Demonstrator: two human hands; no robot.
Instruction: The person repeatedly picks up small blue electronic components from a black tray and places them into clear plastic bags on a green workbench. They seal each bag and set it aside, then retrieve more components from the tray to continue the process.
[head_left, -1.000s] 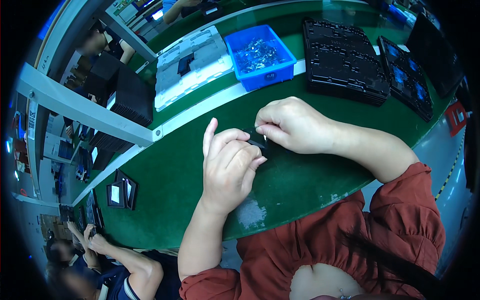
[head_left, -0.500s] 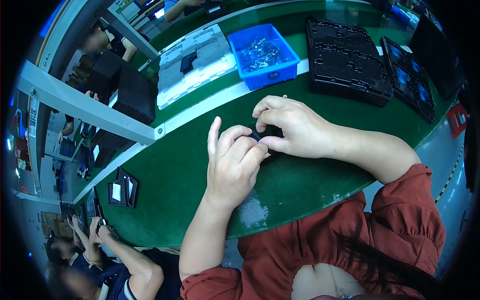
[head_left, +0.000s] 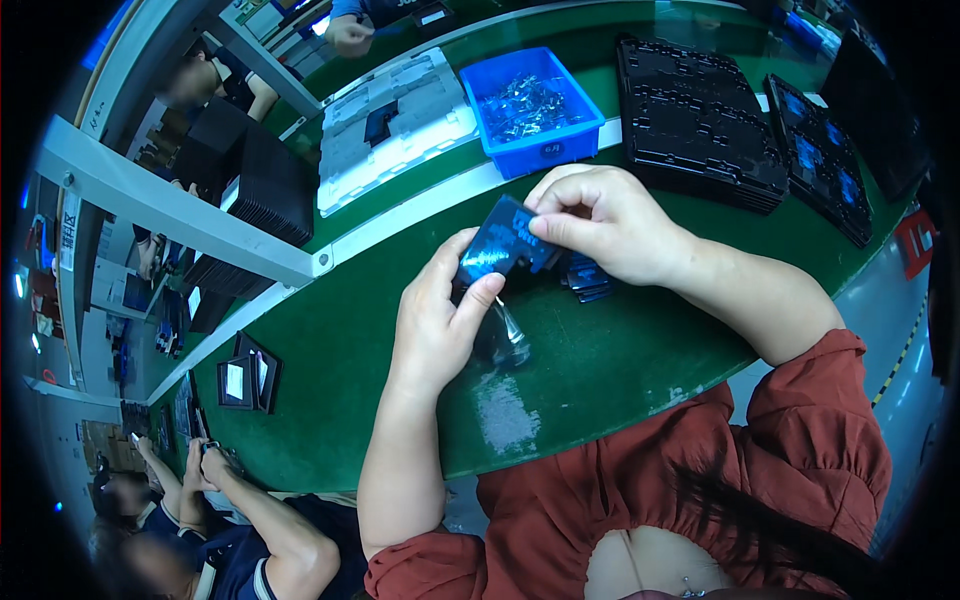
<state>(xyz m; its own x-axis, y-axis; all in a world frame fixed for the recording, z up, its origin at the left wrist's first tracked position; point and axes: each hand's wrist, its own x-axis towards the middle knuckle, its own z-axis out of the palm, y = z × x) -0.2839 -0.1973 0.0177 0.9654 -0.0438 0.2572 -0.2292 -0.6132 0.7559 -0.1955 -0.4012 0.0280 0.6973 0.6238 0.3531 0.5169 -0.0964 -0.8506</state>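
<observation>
Left hand (head_left: pixel 440 310), right hand (head_left: pixel 610 228) both closed on dark glossy panel (head_left: pixel 496 240), raised over green worktop (head_left: pixel 340 420); work appears midway (finished tally unclear). Dark pieces (head_left: pixel 590 282) lie beneath right hand; beyond, blue bin (head_left: pixel 515 158) holds small parts (head_left: pixel 530 102).

The workbench (head_left: pixel 330 440) has a green top, with a pale scuffed patch (head_left: pixel 508 412) near its front edge and a white strip (head_left: pixel 400 216) running across. A light-grey metal frame (head_left: pixel 180 202) stands at left. At right, the smooth grey floor (head_left: pixel 872 318) carries yellow-and-black striped tape (head_left: pixel 899 347). Lighting appears bluish.
</observation>
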